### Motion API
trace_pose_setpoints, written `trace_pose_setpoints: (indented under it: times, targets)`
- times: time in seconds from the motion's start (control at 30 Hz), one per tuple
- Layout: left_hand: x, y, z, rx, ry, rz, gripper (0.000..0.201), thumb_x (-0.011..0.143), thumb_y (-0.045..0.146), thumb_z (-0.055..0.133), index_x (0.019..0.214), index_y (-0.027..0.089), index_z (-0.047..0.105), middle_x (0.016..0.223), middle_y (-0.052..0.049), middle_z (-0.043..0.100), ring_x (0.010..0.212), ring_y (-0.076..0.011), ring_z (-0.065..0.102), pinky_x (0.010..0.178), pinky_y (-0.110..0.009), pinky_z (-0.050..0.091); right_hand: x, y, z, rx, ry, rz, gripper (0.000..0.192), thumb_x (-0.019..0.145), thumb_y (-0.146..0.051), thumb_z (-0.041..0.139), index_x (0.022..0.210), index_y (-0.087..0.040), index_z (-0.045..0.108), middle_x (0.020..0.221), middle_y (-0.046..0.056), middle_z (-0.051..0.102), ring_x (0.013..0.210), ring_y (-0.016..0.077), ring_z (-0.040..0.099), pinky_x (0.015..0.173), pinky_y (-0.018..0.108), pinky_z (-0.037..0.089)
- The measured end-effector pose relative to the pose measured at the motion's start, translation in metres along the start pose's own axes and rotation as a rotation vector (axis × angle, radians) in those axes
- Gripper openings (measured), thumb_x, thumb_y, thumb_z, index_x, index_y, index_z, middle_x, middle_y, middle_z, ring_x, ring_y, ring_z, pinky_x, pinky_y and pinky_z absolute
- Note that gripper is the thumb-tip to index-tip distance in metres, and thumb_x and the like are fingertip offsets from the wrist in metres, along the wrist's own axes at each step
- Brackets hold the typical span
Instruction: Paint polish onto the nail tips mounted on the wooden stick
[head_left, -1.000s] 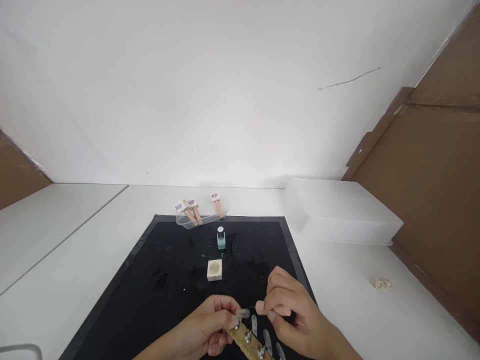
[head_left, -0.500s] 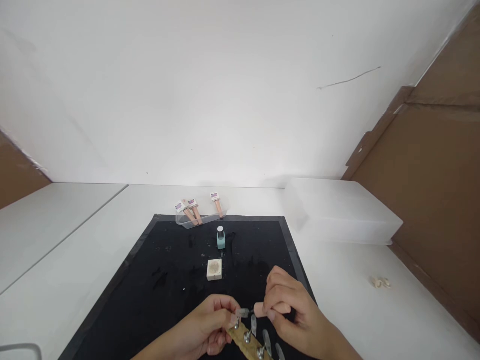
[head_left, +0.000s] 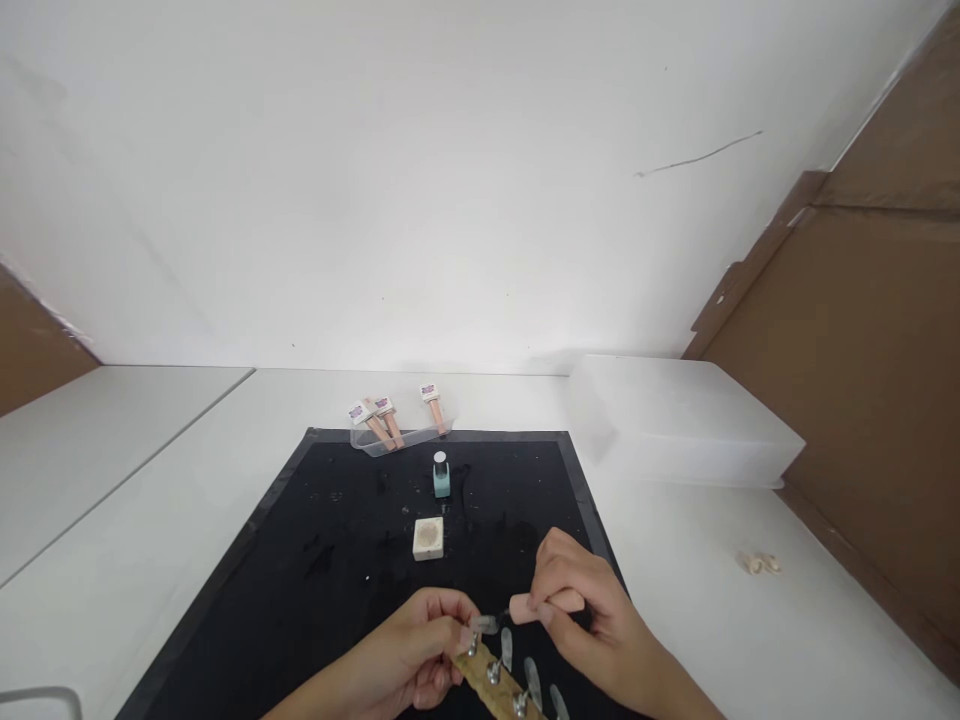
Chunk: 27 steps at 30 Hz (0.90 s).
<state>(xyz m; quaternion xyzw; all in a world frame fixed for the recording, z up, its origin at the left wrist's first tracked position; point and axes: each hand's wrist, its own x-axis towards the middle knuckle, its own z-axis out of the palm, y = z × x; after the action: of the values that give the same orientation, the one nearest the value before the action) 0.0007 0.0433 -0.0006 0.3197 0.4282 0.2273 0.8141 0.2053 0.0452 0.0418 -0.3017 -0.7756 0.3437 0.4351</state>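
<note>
My left hand is closed on the end of a tan strip at the bottom centre. Silver metal posts stand on the strip and carry several clear false nail tips. The nearest nail tip lies just beside my left fingertips. Between the thumb and fingers of my right hand is a small brush with a pink handle. Its dark tip points left at that nail tip; whether they touch I cannot tell.
Beyond my hands, a white square block and a teal nail polish bottle stand on the black mat. A clear tray holds several pink sticks. A white box sits at right, near a pale crumpled scrap.
My right hand has tilted the brush slightly, its handle a little higher. My left hand and the strip stay nearly in place.
</note>
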Motion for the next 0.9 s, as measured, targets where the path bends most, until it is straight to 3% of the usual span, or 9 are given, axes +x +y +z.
trace_pose_setpoints:
  times: [0.27,0.43,0.6,0.77,0.9]
  targets:
    - [-0.0001,-0.0003,-0.0007,-0.002,-0.004,0.003,0.008,0.062,0.020,0.061,0.067,0.017,0.056,0.043,0.006,0.053,0.028,-0.0009,0.027,0.032,-0.020,0.008,-0.0014,0.0023,0.0004,0.079,-0.043,-0.019,0.013,0.081,-0.011,0.050,0.074,-0.020,0.056,0.064,0.000,0.050,0.066,0.0165,0.047,0.060,0.031,0.039]
    - [-0.0007,0.0000,0.0006,0.003,0.002,0.002,0.010,0.062,0.023,0.062,0.066,0.017,0.056,0.042,0.006,0.052,0.028,-0.0008,0.026,0.032,-0.020,0.007,-0.0015,0.0041,0.0006,0.063,0.047,-0.007,0.017,0.084,-0.011,0.047,0.075,-0.021,0.055,0.064,0.000,0.055,0.064,0.0165,0.046,0.060,0.030,0.038]
    - [-0.0012,-0.0002,0.0010,0.007,0.006,0.001,0.008,0.062,0.022,0.061,0.066,0.017,0.056,0.041,0.006,0.052,0.028,-0.0011,0.026,0.032,-0.020,0.008,-0.0009,0.0020,0.0014,0.076,-0.036,-0.024,0.014,0.081,-0.012,0.050,0.074,-0.021,0.057,0.064,0.001,0.053,0.064,0.0167,0.048,0.060,0.031,0.039]
    - [-0.0011,0.0001,0.0005,0.022,0.005,-0.004,0.007,0.061,0.020,0.059,0.066,0.017,0.055,0.043,0.006,0.052,0.029,-0.0010,0.027,0.032,-0.020,0.008,-0.0014,0.0031,0.0020,0.070,0.049,-0.021,0.016,0.085,-0.012,0.047,0.076,-0.022,0.056,0.064,0.000,0.054,0.064,0.0166,0.046,0.060,0.031,0.038]
    - [-0.0016,0.0003,0.0003,0.043,0.009,0.005,0.009,0.060,0.022,0.059,0.066,0.017,0.055,0.043,0.006,0.053,0.028,-0.0008,0.026,0.032,-0.020,0.009,-0.0017,0.0030,0.0029,0.115,-0.014,-0.031,0.012,0.083,-0.014,0.051,0.076,-0.021,0.059,0.065,0.001,0.054,0.066,0.0169,0.048,0.061,0.031,0.039]
